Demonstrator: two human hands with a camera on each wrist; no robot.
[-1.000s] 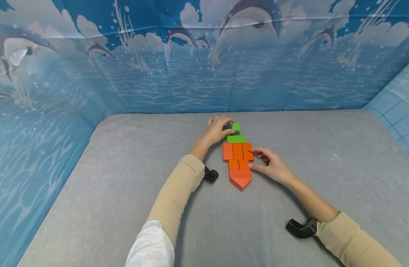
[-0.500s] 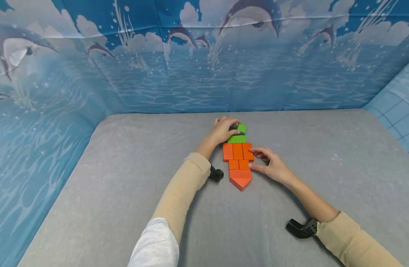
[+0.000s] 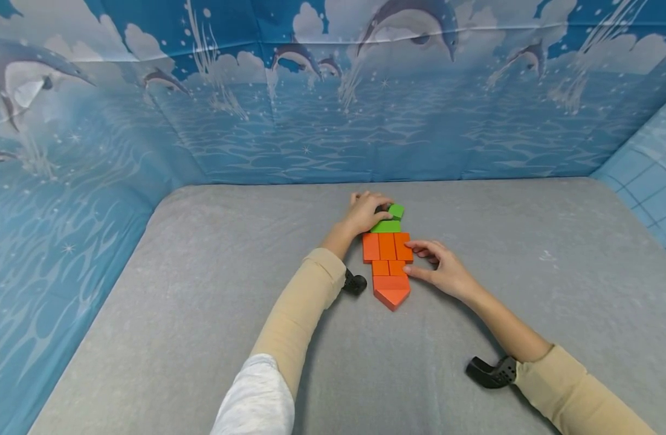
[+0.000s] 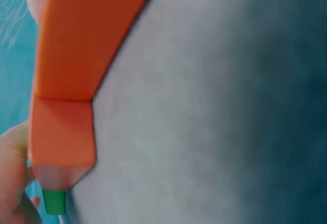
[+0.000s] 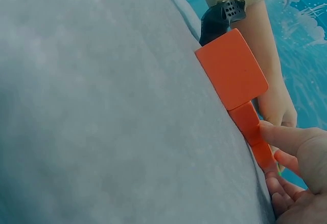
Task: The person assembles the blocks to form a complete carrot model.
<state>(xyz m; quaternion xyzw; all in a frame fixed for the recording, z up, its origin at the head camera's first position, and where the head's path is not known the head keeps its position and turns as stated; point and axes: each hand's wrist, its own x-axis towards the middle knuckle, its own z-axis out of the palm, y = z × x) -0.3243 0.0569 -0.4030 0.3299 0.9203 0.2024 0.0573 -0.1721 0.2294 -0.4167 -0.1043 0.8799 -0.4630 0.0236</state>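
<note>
Orange blocks [image 3: 387,247] lie in a flat row of pieces on the grey surface, with a pointed orange block [image 3: 391,292] at the near end. A long green block [image 3: 385,226] lies against their far end. Just beyond it my left hand [image 3: 362,211] pinches a small green block [image 3: 396,211], slightly turned, between thumb and fingers. Behind the left fingers, part of the green pieces is hidden. My right hand [image 3: 442,266] rests against the right side of the orange blocks, its thumb and fingertips touching them; the right wrist view shows its thumb [image 5: 283,134] on an orange side.
A black wrist camera [image 3: 491,371] hangs from the right cuff, and another [image 3: 356,283] sits under the left cuff near the orange blocks. A blue curtain [image 3: 333,133] with dolphins rises behind the far edge of the grey padded surface [image 3: 175,314].
My left hand has shifted to the right with the small green block, which has also turned slightly. The right hand and the orange blocks have stayed in place.
</note>
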